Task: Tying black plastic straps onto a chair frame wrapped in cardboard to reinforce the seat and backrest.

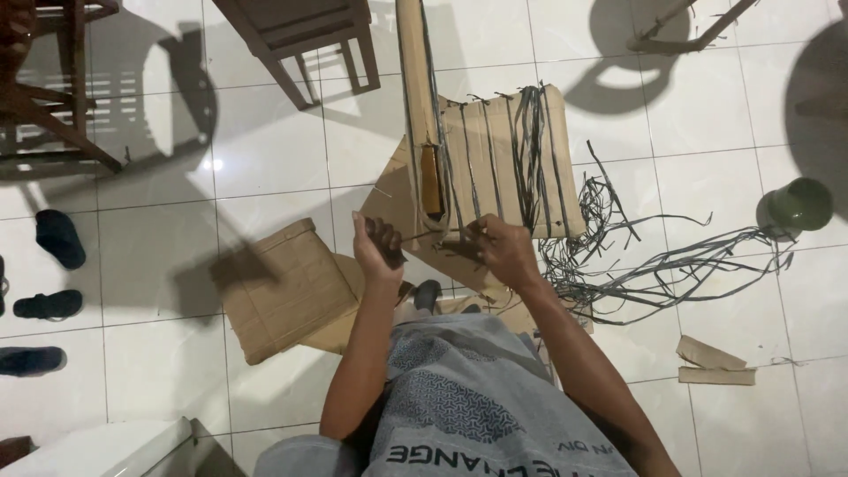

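My left hand [378, 244] is closed on a dark strip, pulled taut toward my right hand [500, 249], which pinches the same strip at the near edge of a cardboard panel [495, 168]. Dark grey strips [528, 150] run lengthwise over that panel, woven or wrapped around it. A long cardboard upright [413, 79] rises from the panel's left side. Both hands hover just above the floor in front of my knees.
A loose tangle of dark strips [654, 265] spreads to the right. A folded cardboard piece [283, 287] lies at left, scraps [711, 362] at right. A green vase [799, 205], wooden chairs [300, 40] and sandals [53, 265] stand around on white tiles.
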